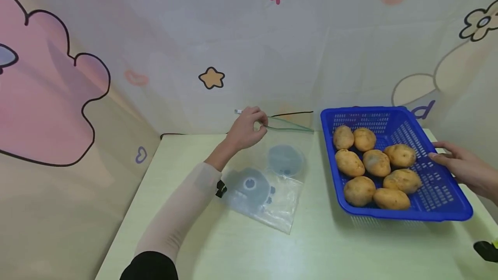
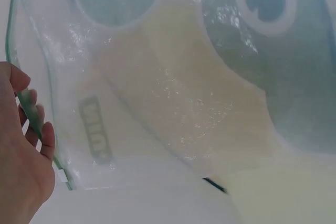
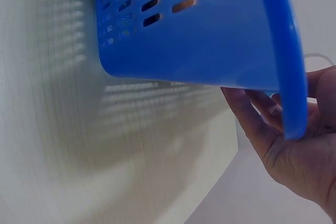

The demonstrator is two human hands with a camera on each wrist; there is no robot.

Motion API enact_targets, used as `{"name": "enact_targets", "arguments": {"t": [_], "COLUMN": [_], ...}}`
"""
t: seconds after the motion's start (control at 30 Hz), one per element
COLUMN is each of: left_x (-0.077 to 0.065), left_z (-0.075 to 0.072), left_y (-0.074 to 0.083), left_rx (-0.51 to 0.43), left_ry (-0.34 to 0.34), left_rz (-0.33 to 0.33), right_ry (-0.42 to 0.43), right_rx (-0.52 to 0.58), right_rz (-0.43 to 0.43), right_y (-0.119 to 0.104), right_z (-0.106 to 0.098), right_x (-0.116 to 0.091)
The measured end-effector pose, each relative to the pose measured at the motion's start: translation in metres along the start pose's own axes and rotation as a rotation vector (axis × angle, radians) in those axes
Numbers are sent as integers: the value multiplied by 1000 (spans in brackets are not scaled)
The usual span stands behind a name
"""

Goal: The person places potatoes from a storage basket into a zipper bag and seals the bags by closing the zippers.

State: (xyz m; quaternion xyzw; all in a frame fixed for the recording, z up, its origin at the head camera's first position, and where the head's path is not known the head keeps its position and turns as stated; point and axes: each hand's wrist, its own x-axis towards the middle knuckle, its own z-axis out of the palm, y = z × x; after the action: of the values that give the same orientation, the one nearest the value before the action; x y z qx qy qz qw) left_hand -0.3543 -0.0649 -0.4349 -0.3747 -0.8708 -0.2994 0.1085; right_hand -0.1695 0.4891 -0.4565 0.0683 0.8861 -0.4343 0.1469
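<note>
My left hand [image 1: 247,128] grips the green zip edge of a clear zip bag [image 1: 285,200] near the back of the table. Large blue-grey printed shapes show on the bag, and in the left wrist view its zip edge [image 2: 11,30] runs through my curled fingers. On the right, a blue plastic basket [image 1: 406,215] with slotted walls holds several potatoes [image 1: 376,163]. My right hand [image 1: 468,165] holds the basket by its right rim, thumb over the edge. In the right wrist view the other fingers [image 3: 249,114] reach round the outside of the wall.
The pale table [image 1: 249,254] meets a printed cloth backdrop [image 1: 241,33] along its back edge. A thin dark cable [image 1: 173,134] with a white plug [image 1: 238,111] lies along that edge, partly behind my left hand.
</note>
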Motion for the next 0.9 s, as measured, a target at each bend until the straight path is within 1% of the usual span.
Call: {"name": "enact_targets", "arguments": {"t": [0.1, 0.2, 0.27, 0.33, 0.43, 0.53, 0.67, 0.77, 0.9], "left_x": [17, 33, 42, 51, 61, 65, 67, 69, 73], "left_z": [-3, 0, 5, 12, 26, 41, 58, 66, 70], "left_y": [27, 55, 73, 90, 109, 121, 128, 132, 139], "left_rx": [12, 30, 31, 35, 30, 51, 81, 84, 75], "left_ry": [-20, -70, -108, -147, -200, -248, -278, -277, -283], "left_rz": [108, 203, 253, 285, 331, 367, 410, 426, 445], "right_ry": [-1, -3, -3, -2, -1, -4, -5, -5, -3], "right_rx": [-17, -18, -19, -17, -9, -1, -3, -3, 10], "right_rz": [-4, 3, 8, 8, 4, 0, 0, 3, 8], "right_y": [-3, -4, -3, -3, -2, 0, 2, 2, 1], "right_z": [0, 1, 1, 1, 0, 0, 0, 1, 0], "right_x": [1, 0, -1, -2, -3, -2, 0, 0, 0]}}
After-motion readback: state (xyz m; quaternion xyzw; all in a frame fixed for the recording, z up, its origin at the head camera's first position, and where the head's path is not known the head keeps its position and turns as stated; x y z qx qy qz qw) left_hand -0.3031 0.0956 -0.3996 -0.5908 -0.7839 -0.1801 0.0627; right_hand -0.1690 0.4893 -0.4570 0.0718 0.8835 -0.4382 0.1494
